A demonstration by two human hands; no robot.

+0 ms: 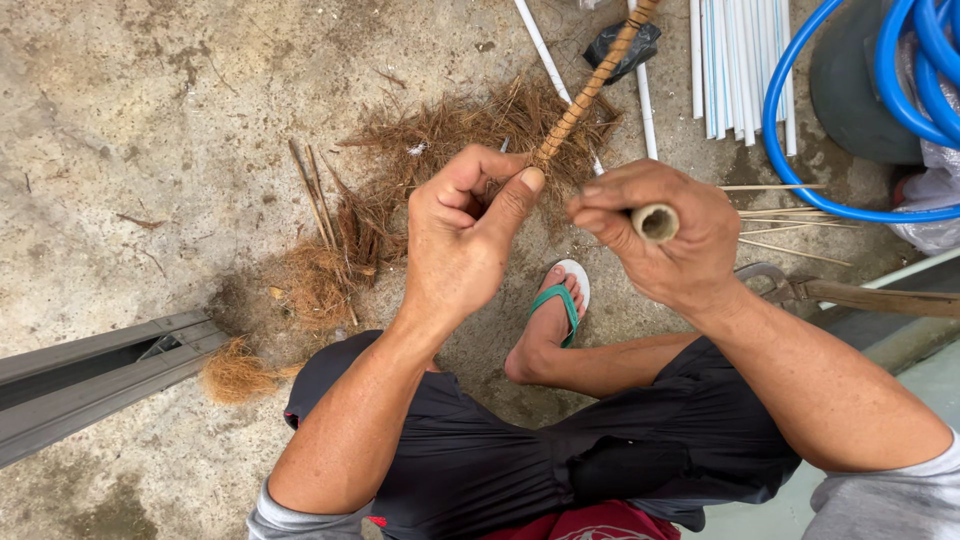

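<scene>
My left hand [462,232] is closed in a fist around a brown twisted fibre rope [590,85] that runs up and away to the top edge. My right hand [655,235] grips a pale hollow bamboo stick [655,221], its open cut end facing the camera. The two hands sit close together above my knees. Beneath them a heap of loose brown coconut fibre [450,130] lies on the concrete floor.
White plastic pipes [735,60] lie at the top. A coiled blue hose [850,110] sits top right. Grey metal channel [90,380] lies lower left. A wooden-handled tool [850,295] rests at right, thin sticks [790,235] near it. My sandalled foot [555,305] rests below the hands.
</scene>
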